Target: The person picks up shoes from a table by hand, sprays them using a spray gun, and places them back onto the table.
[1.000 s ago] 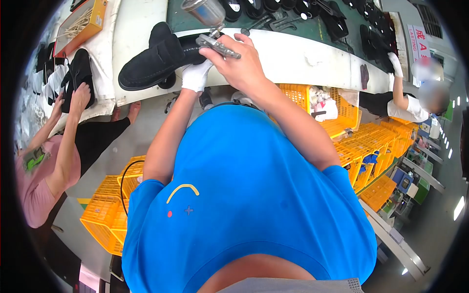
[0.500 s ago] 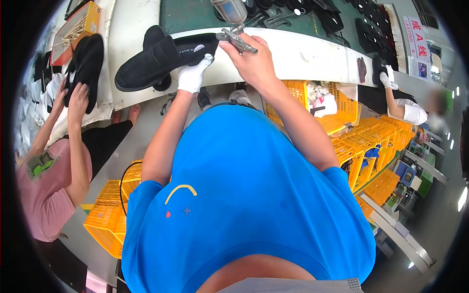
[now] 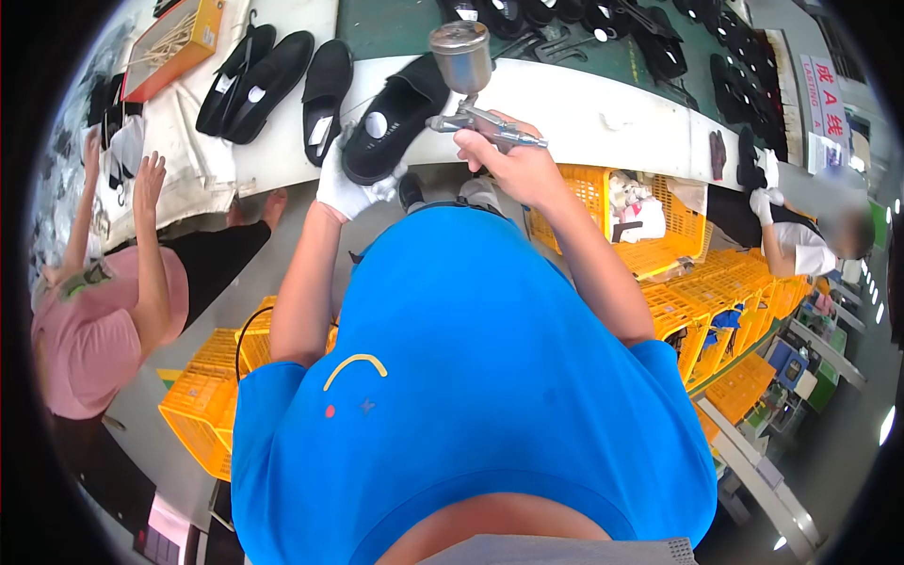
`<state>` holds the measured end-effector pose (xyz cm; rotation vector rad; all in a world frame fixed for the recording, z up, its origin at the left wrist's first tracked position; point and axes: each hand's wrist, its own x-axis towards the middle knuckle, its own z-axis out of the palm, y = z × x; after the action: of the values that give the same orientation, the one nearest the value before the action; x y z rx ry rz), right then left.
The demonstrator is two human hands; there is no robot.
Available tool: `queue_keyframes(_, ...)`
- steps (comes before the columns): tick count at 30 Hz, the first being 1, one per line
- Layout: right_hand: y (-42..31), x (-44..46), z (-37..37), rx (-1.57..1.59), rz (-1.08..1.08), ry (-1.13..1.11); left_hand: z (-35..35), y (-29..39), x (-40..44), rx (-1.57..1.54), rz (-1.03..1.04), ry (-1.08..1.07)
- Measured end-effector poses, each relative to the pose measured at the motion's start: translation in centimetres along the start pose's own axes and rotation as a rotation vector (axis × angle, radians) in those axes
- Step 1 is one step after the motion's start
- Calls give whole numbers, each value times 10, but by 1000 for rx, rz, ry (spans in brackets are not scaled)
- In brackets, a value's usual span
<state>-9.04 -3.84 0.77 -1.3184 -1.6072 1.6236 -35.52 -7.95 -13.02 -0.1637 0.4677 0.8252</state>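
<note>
My left hand (image 3: 353, 186), in a white glove, grips a black slip-on shoe (image 3: 407, 105) by its heel end. The shoe is tilted up with its toe pointing away, and a white oval shows on its insole. Bare and wrapped round the handle, my right hand (image 3: 520, 162) holds a metal spray gun (image 3: 480, 128) with a silver cup on top. The gun's nozzle is close to the shoe's right side. Another black shoe (image 3: 329, 87) lies on the white bench just left of the held one, with a white label inside.
A pair of black shoes (image 3: 256, 87) lies farther left, near a co-worker's raised hands (image 3: 146, 184). An orange box of sticks (image 3: 174, 47) stands behind. Many shoes rest on the green conveyor (image 3: 603, 58). Yellow crates (image 3: 584, 202) stand below the bench.
The held shoe has swung from pointing left to pointing away, and the other shoe now lies apart from it. My right hand moved slightly right and nearer. The co-worker let go of the shoes.
</note>
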Motion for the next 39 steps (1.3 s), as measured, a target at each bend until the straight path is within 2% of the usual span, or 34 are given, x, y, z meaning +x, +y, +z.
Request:
queue_keyframes(3,-6,4,18,65,26,-83,-11,-3,-3,-44,-113,-190)
queue_keyframes(4,-12,5,23,44,36,-91,-13,-6,-3,-45,-112,-188)
queue_keyframes(6,-12,9,32,38,38,-123,-11,-10,2,-51,48,11)
queue_keyframes(8,-4,14,39,0,37,-131,-13,-8,3,-78,25,-47)
queue_keyframes(10,-6,16,41,-62,41,-153,0,-10,-1,-117,97,46)
queue_keyframes(11,-2,18,42,-86,22,-156,-9,-8,0,-117,89,-47)
queue_keyframes(15,-4,18,42,-102,60,-182,-8,-6,-2,-92,92,-91)
queue_keyframes(17,5,17,40,-68,23,-152,-11,-4,-5,-114,-23,-110)
queue_keyframes(19,1,8,34,-73,-1,-98,0,-9,-11,-30,-51,-122)
queue_keyframes(20,-2,2,29,-73,-22,-49,0,-13,-11,234,60,-110)
queue_keyframes(22,8,-4,22,-55,-30,59,32,-29,2,573,218,116)
queue_keyframes(23,18,-5,18,-59,-21,114,19,-29,15,728,281,241)
queue_keyframes(25,24,-2,10,-93,58,201,25,-37,23,1103,592,443)
queue_keyframes(26,26,-2,8,-125,77,197,15,-35,26,1162,610,485)
queue_keyframes(28,29,-1,6,-158,106,197,12,-29,24,1230,560,455)
queue_keyframes(30,34,6,5,-375,11,181,12,-29,27,1300,522,428)
queue_keyframes(32,34,8,8,-451,-39,213,12,-35,29,1228,645,420)
queue_keyframes(33,34,8,8,-531,-89,241,15,-34,29,1229,643,418)
queue_keyframes(36,36,11,8,-544,-87,245,27,-32,24,1244,585,386)
queue_keyframes(38,35,11,6,-493,-61,236,36,-32,21,1103,513,401)
queue_keyframes(39,35,11,5,-441,-33,225,28,-28,22,1057,524,336)
